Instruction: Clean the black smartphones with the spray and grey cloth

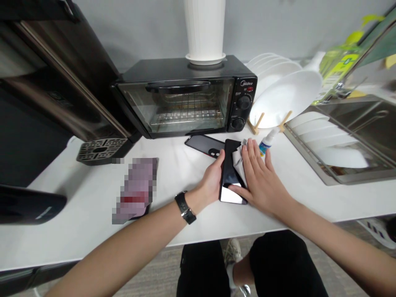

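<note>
A black smartphone (229, 175) with a glossy screen rests at the middle of the counter. My left hand (213, 177) grips its left edge, thumb along the side. Across the phone's right part, my right hand (258, 177) presses a light grey cloth (238, 161) with straight fingers held close together; its thumb reaches over the screen. Most of the cloth is hidden under that hand. Behind the phone lies a dark-rimmed phone case (202, 143) with camera cutouts. A small spray bottle (266, 143) with a blue label stands just beyond my right fingertips.
A black toaster oven (185, 103) stands behind, with a white pot (206, 31) on top. Plates (278, 97) fill a wooden rack, beside a sink (334, 179) holding bowls. To the left are a coffee-machine-like appliance (102, 150) and a blurred-out pinkish object (139, 181).
</note>
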`<action>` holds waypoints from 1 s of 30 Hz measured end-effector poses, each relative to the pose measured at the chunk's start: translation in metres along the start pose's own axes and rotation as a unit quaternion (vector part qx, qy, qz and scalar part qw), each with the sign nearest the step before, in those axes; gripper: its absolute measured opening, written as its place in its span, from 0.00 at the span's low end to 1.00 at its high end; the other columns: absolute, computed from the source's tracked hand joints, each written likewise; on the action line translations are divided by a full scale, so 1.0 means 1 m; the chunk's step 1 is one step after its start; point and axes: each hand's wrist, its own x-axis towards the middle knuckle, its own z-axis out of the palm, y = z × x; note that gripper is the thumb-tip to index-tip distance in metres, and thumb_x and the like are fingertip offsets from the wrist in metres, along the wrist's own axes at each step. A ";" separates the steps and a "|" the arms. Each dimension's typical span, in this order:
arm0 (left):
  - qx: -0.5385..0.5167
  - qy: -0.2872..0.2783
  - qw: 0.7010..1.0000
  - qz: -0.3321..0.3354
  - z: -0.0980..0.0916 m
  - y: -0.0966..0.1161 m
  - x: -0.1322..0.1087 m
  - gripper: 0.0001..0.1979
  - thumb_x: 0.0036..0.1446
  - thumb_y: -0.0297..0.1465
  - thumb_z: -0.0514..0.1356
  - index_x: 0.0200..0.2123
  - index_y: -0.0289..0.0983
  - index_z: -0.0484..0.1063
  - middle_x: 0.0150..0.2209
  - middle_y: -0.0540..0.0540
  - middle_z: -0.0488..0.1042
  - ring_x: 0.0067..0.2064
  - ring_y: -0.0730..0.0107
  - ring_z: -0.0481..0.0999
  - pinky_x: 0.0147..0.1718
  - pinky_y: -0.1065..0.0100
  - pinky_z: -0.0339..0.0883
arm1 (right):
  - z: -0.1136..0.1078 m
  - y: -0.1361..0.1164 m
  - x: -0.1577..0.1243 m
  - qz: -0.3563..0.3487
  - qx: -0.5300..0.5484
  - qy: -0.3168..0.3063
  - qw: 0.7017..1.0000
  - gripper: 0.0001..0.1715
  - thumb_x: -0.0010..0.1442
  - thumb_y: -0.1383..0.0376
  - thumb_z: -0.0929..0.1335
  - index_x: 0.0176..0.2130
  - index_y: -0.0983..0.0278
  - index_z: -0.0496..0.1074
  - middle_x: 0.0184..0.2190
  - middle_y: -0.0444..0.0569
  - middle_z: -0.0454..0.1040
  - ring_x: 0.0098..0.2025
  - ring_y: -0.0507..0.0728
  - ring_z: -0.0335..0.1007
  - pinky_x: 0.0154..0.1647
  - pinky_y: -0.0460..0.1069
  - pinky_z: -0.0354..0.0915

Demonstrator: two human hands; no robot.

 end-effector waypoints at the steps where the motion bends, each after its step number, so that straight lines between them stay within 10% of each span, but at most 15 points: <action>1: 0.008 0.004 1.000 -0.005 -0.001 0.000 0.000 0.25 0.71 0.44 0.56 0.62 0.35 0.73 0.52 0.38 0.82 0.53 0.55 0.82 0.59 0.57 0.71 | 0.001 0.004 0.009 0.002 0.001 0.005 1.000 0.60 0.70 0.39 0.56 0.75 0.77 0.26 0.76 0.72 0.31 0.78 0.75 0.27 0.72 0.77 0.41; 8: 0.037 0.054 0.996 0.055 -0.003 -0.004 0.002 0.20 0.70 0.40 0.57 0.57 0.37 0.77 0.50 0.44 0.83 0.57 0.57 0.79 0.63 0.61 0.66 | -0.003 0.000 0.044 -0.050 0.022 -0.016 0.998 0.57 0.71 0.38 0.54 0.75 0.79 0.36 0.76 0.70 0.34 0.78 0.72 0.27 0.74 0.74 0.36; 18: 0.029 -0.009 0.998 -0.046 -0.008 0.002 -0.002 0.41 0.68 0.59 0.43 0.55 0.29 0.77 0.47 0.31 0.83 0.50 0.49 0.82 0.60 0.53 0.67 | -0.016 -0.057 -0.030 -0.118 0.022 -0.068 0.990 0.62 0.62 0.28 0.56 0.58 0.83 0.69 0.71 0.80 0.51 0.77 0.77 0.34 0.73 0.73 0.45; 30: 0.057 0.066 0.996 0.028 0.003 0.000 0.000 0.29 0.72 0.47 0.50 0.60 0.31 0.74 0.52 0.36 0.82 0.53 0.54 0.82 0.60 0.57 0.71 | 0.001 0.002 -0.001 -0.015 -0.007 -0.006 1.000 0.65 0.66 0.32 0.54 0.67 0.91 0.54 0.70 0.86 0.51 0.77 0.78 0.33 0.74 0.74 0.40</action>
